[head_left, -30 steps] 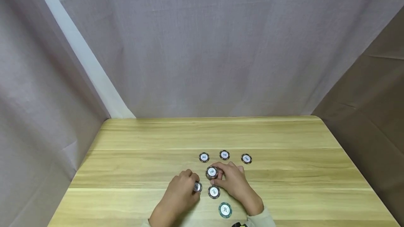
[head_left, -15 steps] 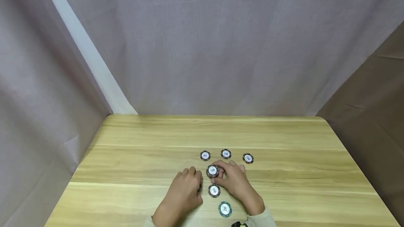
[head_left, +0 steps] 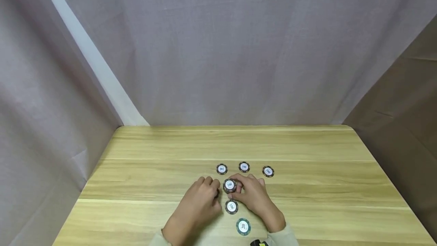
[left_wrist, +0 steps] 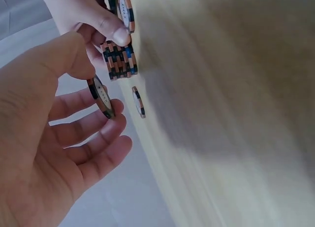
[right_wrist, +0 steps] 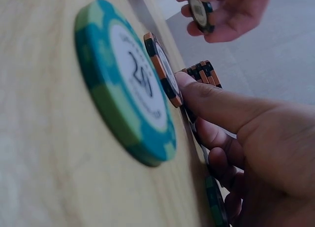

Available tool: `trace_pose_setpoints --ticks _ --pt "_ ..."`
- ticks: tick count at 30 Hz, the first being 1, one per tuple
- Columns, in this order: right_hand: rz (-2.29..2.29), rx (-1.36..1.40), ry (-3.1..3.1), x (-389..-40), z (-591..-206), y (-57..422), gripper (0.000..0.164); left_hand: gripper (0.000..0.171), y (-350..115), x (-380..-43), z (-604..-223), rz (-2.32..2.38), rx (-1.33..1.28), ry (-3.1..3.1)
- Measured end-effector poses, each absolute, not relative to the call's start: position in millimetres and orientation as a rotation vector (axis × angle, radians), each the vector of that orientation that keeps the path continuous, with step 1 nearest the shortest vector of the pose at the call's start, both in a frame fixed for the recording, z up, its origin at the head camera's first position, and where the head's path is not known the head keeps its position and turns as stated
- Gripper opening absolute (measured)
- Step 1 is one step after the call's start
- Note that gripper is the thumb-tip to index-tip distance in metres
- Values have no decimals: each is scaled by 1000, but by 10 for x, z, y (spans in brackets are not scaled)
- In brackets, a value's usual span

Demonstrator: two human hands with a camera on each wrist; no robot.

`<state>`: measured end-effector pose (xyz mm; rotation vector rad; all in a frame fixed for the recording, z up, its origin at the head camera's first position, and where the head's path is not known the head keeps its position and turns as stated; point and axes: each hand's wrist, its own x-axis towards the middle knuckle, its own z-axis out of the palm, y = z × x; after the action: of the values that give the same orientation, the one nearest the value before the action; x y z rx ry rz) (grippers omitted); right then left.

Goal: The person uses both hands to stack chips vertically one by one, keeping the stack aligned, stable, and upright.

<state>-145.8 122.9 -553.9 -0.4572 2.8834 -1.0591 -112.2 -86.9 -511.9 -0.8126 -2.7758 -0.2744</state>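
My left hand point(head_left: 199, 202) pinches a black-and-orange poker chip point(left_wrist: 102, 98) between thumb and fingers, and the chip is tilted on edge. In the left wrist view it is raised off the table, beside a stack of poker chips point(left_wrist: 119, 62). My right hand point(head_left: 253, 196) holds that stack from the right with thumb and fingers; the top chip shows 100. Just below the stack in the head view lies a single 100 chip point(head_left: 231, 207), near the right thumb. A green 20 chip point(right_wrist: 123, 84) lies closest to the person, large in the right wrist view.
Three black chips marked 100 lie in a loose row behind the stack: a left one point(head_left: 222, 169), a middle one point(head_left: 244, 167) and a right one point(head_left: 268, 171). The wooden table point(head_left: 153, 170) is bordered by grey curtains point(head_left: 218, 56) at the back and sides.
My left hand has shifted slightly forward and right, closer to the stack, turning its chip so the face no longer shows in the head view. My right hand stays on the stack.
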Motion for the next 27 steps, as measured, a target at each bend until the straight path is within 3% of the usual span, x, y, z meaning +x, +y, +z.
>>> trace_pose_setpoints --ticks 13,19,27 --pt "-1052 -463 2877 -1467 -5536 1217 41 18 -776 -1307 -5000 -210 -908 -2721" --pt "-1038 -467 2894 -1463 -5533 1210 43 36 -715 -1372 -4977 -239 -910 -2759" --pt "-1014 -463 2923 -1450 -5519 1204 42 39 -622 -1419 -4979 -283 -922 -2793"
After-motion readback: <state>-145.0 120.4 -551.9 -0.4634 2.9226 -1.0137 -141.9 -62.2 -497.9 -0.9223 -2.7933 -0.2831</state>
